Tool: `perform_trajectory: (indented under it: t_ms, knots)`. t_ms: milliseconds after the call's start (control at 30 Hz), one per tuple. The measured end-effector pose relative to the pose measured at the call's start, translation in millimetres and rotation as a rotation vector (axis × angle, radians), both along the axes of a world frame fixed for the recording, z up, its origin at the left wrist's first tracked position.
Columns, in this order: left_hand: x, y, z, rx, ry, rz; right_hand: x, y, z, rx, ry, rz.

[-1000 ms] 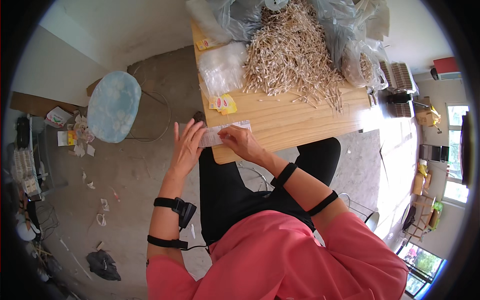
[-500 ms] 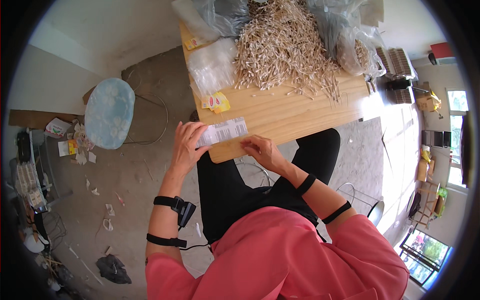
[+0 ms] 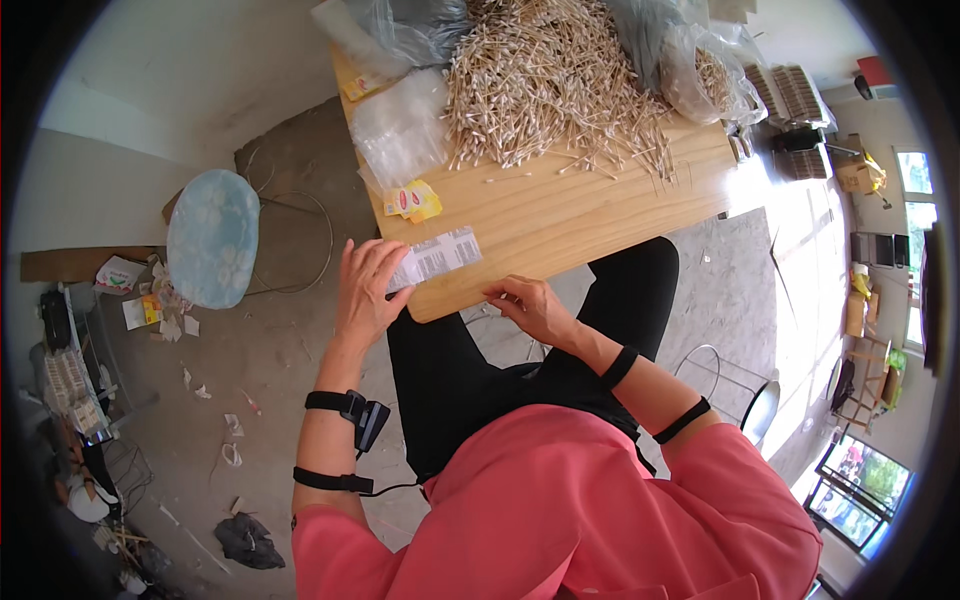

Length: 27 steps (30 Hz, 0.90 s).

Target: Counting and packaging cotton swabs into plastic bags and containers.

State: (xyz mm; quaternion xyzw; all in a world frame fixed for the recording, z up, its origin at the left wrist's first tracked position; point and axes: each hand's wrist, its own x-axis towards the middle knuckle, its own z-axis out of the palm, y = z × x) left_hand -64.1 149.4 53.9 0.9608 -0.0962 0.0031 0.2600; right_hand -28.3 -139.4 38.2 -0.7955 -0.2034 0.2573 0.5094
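A strip of white printed labels (image 3: 450,253) lies at the near left corner of the wooden table (image 3: 580,218). My left hand (image 3: 366,292) pinches its left end between thumb and fingers. Close to the table's front edge, right of the strip, is my right hand (image 3: 536,309). Its fingers are curled together, and anything between them is too small to make out. Beyond the strip lie small yellow and red cards (image 3: 412,202). Behind those is a stack of clear plastic bags (image 3: 402,125), beside a large heap of cotton swabs (image 3: 550,80).
Grey plastic bags (image 3: 425,30) flank the heap, and a clear bag of swabs (image 3: 705,80) stands at its right. A stool with a pale blue cover (image 3: 213,238) is left of the table. Scraps and a black bag (image 3: 248,541) litter the floor.
The table and its contents have shifted slightly left in view. My left hand keeps its hold on the label strip, and my right hand stays by the table edge.
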Motion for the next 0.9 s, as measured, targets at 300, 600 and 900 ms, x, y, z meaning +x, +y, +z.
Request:
perform_trajectory:
  t_ms: [300,600,900]
  knots:
    - [-12.8,-8.9,-4.5,0.033,-0.142,0.233,2.7,-8.5,7.5,-0.078,-0.106,0.079]
    - [25.1,33.2,-26.3,-0.520,0.501,0.429,-4.1,32.4,-0.8,0.027,-0.201,0.114]
    - [18.1,17.5,-34.0,-0.432,0.274,0.450,-11.0,20.6,-4.9,0.049,-0.052,0.079]
